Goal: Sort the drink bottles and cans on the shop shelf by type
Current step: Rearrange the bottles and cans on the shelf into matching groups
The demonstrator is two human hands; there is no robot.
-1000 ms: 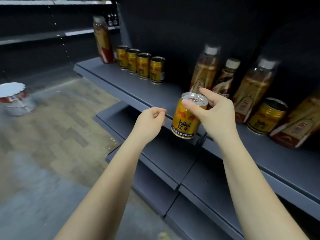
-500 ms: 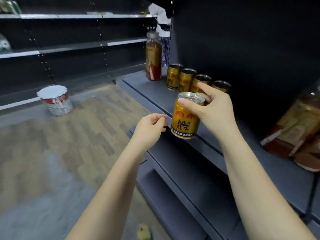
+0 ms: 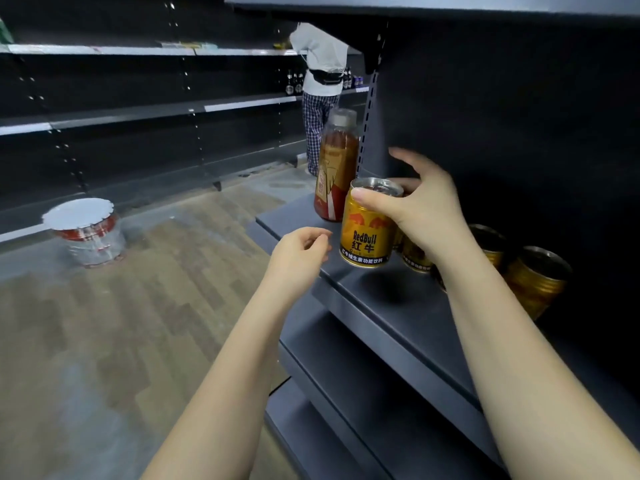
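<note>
A: Which step?
B: Grouping cans. Right hand [image 3: 426,209] grips the gold can [image 3: 367,233] by its rim, over the shelf's [image 3: 398,306] front edge; left hand [image 3: 298,254] loosely curled, empty.
A: Next?
B: Probably set it beside the can row [image 3: 533,278].

Held can [image 3: 367,230]: glossy gold printed metal, bare silver lid. Bottle [image 3: 334,168]: clear plastic, glossy, paper-look label. Shelf [image 3: 408,313]: matt grey painted metal. Floor [image 3: 145,299]: wood-look planks, worn, dull patches.
</note>
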